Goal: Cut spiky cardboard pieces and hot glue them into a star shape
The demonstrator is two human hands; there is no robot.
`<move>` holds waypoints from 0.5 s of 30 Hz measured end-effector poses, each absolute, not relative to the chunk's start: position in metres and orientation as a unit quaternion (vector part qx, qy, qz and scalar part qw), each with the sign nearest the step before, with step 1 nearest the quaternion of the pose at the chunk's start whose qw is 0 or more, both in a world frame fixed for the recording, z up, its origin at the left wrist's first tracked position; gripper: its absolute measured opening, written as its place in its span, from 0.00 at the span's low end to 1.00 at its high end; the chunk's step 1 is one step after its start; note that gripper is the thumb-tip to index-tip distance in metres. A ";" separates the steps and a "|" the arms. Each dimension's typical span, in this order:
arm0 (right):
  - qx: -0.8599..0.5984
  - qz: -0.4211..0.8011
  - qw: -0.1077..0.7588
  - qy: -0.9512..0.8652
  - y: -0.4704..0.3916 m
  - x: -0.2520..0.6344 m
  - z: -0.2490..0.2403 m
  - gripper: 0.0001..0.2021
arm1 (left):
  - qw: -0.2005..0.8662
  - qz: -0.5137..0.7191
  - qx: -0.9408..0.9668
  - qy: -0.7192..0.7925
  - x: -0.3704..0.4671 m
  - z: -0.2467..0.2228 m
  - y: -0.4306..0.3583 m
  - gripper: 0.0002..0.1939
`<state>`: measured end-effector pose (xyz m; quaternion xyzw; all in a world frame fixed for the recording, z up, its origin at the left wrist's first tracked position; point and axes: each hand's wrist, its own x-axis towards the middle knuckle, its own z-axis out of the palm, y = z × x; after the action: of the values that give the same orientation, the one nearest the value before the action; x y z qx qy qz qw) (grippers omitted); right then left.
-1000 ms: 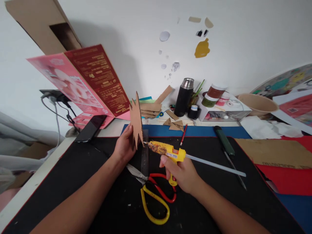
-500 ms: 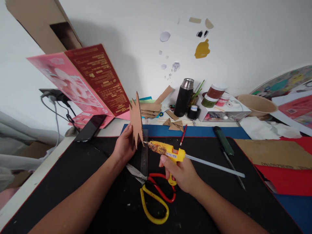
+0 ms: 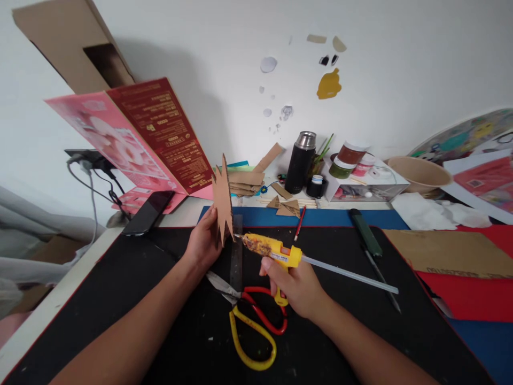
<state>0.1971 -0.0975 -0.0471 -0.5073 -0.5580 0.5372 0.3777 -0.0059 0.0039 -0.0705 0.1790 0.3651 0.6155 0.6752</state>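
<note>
My left hand (image 3: 204, 235) is closed on a spiky cardboard cutout (image 3: 223, 200), held upright with its edge turned toward my right. A yellow hot glue gun (image 3: 268, 248) with a long clear glue stick (image 3: 348, 274) out of its back is gripped in my right hand (image 3: 296, 280). Its nozzle is at the lower edge of the cutout; whether they touch I cannot tell. Below the gun lie scissors (image 3: 254, 321) with one red and one yellow handle. A ruler (image 3: 236, 262) lies under the scissors' blades. My left fingers are partly hidden behind the cardboard.
A black mat (image 3: 336, 342) covers the table. A phone (image 3: 148, 213) lies at left before a pink and red folded card (image 3: 160, 133). Behind stand a black thermos (image 3: 300, 163) and paint jars (image 3: 348, 160). A green-handled knife (image 3: 366, 232) and a red pencil (image 3: 300, 223) lie right.
Both hands hold nearly the same pose, the glue gun's nozzle staying by the cutout's lower edge. The whole view has shifted very slightly.
</note>
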 end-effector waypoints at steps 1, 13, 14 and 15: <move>-0.508 0.536 0.378 -0.559 -0.097 0.197 -0.047 0.22 | 0.675 0.615 0.181 0.365 -0.006 -0.071 0.004 0.05; -0.508 0.532 0.378 -0.562 -0.099 0.198 -0.046 0.21 | 0.672 0.618 0.172 0.371 -0.004 -0.067 0.003 0.08; -0.509 0.531 0.378 -0.563 -0.099 0.198 -0.046 0.21 | 0.671 0.619 0.171 0.371 -0.004 -0.067 0.003 0.08; -0.509 0.532 0.376 -0.563 -0.099 0.197 -0.045 0.21 | 0.671 0.619 0.168 0.372 -0.003 -0.066 0.003 0.09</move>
<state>0.1974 -0.0990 -0.0455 -0.5086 -0.5630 0.5320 0.3759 -0.0035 0.0027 -0.0664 0.1684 0.3720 0.6194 0.6705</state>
